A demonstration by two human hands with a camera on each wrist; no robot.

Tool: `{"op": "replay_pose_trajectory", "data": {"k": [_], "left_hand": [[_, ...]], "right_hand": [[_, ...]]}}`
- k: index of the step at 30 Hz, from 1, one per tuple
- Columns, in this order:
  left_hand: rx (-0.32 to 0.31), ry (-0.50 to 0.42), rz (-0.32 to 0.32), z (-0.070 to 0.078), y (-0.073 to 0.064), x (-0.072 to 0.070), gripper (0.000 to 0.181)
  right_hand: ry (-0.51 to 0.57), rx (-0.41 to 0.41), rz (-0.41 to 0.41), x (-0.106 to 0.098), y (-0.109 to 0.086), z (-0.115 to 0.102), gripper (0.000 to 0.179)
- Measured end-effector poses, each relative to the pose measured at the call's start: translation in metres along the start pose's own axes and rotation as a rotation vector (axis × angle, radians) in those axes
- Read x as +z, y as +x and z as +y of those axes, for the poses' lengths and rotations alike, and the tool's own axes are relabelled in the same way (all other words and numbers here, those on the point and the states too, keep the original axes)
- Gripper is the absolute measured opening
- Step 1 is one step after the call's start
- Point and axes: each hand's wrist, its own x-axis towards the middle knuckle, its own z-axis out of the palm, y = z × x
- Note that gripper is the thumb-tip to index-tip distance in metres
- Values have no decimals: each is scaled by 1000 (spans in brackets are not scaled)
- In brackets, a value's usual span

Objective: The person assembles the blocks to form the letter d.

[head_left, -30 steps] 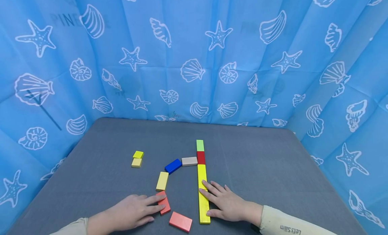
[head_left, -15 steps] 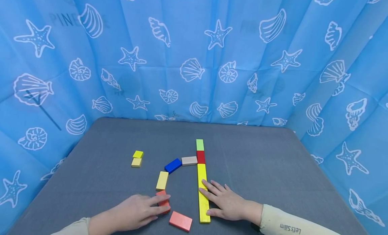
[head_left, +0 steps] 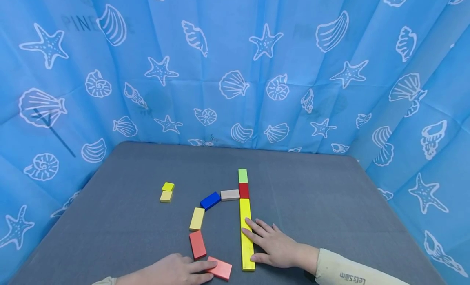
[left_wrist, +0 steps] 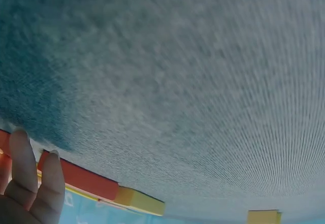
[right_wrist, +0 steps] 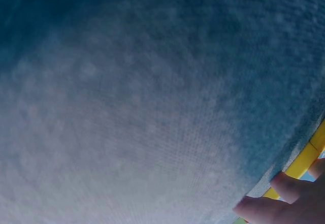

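Note:
In the head view my left hand (head_left: 172,270) reaches out with extended fingers, its index fingertip on the front salmon-red block (head_left: 223,270). Just beyond lies another salmon-red block (head_left: 198,245), end to end with a pale yellow block (head_left: 196,219). A blue block (head_left: 210,201) and a beige block (head_left: 229,195) carry this curve round to a straight column. My right hand (head_left: 277,246) lies with spread fingers along that column, fingertips on the long yellow blocks (head_left: 247,256). A dark red block (head_left: 244,191) and a light green block (head_left: 243,176) form its far end.
To the left, a small bright yellow block (head_left: 168,187) and a small pale yellow block (head_left: 166,197) lie against each other. The grey cloth-covered table (head_left: 312,195) reaches back to a blue curtain (head_left: 205,97) printed with shells and starfish.
My left hand has left the farther salmon-red block and moved nearer and to the right, onto the front salmon-red one. The right hand has stayed on the yellow blocks.

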Motion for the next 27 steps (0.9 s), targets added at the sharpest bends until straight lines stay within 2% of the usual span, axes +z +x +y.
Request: {"op": "replay_pose_trajectory", "data": {"k": [12, 17, 27], "left_hand": [[-63, -10, -36, 1, 0, -3, 51], [-55, -10, -1, 0, -1, -2, 50], [-57, -32, -3, -2, -1, -1, 51]], "right_hand": [[-2, 2, 1, 0, 0, 0, 73], [1, 8, -2, 0, 1, 0, 74], [-10, 7, 0, 1, 1, -1, 74]]}}
